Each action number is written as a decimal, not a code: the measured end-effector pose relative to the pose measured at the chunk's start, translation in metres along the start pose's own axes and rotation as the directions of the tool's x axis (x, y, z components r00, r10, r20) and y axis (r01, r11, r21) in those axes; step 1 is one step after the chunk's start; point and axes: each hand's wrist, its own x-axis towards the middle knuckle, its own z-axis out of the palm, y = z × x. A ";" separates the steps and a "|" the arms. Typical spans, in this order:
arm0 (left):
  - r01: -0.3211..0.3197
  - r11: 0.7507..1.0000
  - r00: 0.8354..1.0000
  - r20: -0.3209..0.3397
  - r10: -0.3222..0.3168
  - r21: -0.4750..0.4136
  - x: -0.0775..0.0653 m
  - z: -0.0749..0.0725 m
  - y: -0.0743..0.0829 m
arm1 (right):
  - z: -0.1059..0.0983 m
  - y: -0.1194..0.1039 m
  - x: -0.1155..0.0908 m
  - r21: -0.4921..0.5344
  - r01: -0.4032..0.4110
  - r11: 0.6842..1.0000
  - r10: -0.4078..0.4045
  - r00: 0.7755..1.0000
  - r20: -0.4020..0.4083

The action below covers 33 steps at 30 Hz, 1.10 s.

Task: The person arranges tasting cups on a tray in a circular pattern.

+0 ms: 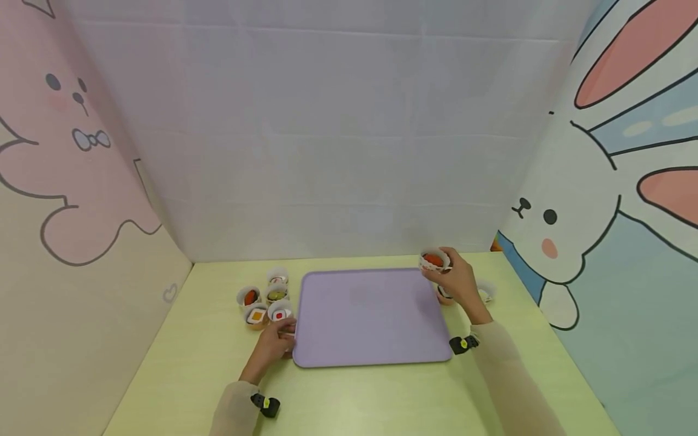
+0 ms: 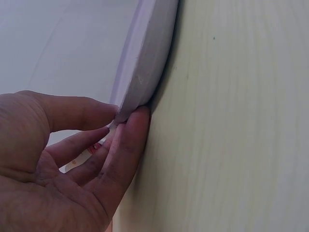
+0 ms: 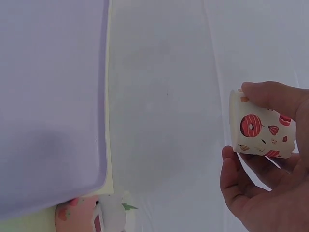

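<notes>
A small paper cup (image 1: 427, 261) with something red-orange inside is held up by my right hand (image 1: 460, 281), above the far right corner of the purple tray (image 1: 371, 318). In the right wrist view the cup (image 3: 263, 128) shows a donut print, with the thumb on one side and fingers on the other. My left hand (image 1: 272, 344) is at the tray's left edge. The left wrist view shows that hand (image 2: 72, 159) pinching the tray rim (image 2: 145, 67) between thumb and fingers.
Left of the tray stand several paper cups with different contents, among them one with a red item (image 1: 249, 297) and one with a green item (image 1: 277, 295). Right of it are a cup (image 1: 445, 297) partly behind my right hand and a pale cup (image 1: 487, 292). A white wall (image 1: 349, 151) rises behind.
</notes>
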 end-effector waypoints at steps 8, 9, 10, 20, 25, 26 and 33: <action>0.008 1.000 1.000 0.003 -0.008 -0.013 0.002 0.001 -0.004 | 0.028 -0.013 0.015 0.023 -0.009 1.000 0.008 1.000 0.022; 0.009 1.000 1.000 0.003 -0.009 -0.014 0.002 0.001 -0.004 | 0.032 -0.014 0.017 0.021 -0.002 1.000 0.002 1.000 0.027; 0.009 1.000 1.000 0.005 -0.009 -0.015 0.002 0.001 -0.005 | 0.036 -0.014 0.019 0.020 0.001 1.000 -0.001 1.000 0.031; 0.005 1.000 1.000 0.007 -0.004 -0.018 0.002 0.001 -0.005 | 0.083 -0.012 0.037 0.036 0.000 0.999 -0.003 0.996 0.084; 0.008 1.000 1.000 0.007 -0.008 -0.015 0.002 0.001 -0.004 | 0.103 -0.011 0.045 0.047 -0.009 0.999 0.006 0.997 0.080; 0.009 1.000 1.000 0.008 -0.009 -0.016 0.002 0.001 -0.004 | 0.107 -0.011 0.046 0.046 -0.012 0.999 0.008 0.997 0.078; 0.011 1.000 1.000 0.006 -0.011 -0.016 0.003 0.000 -0.005 | 0.133 -0.011 0.055 0.058 -0.056 0.997 0.050 0.995 0.086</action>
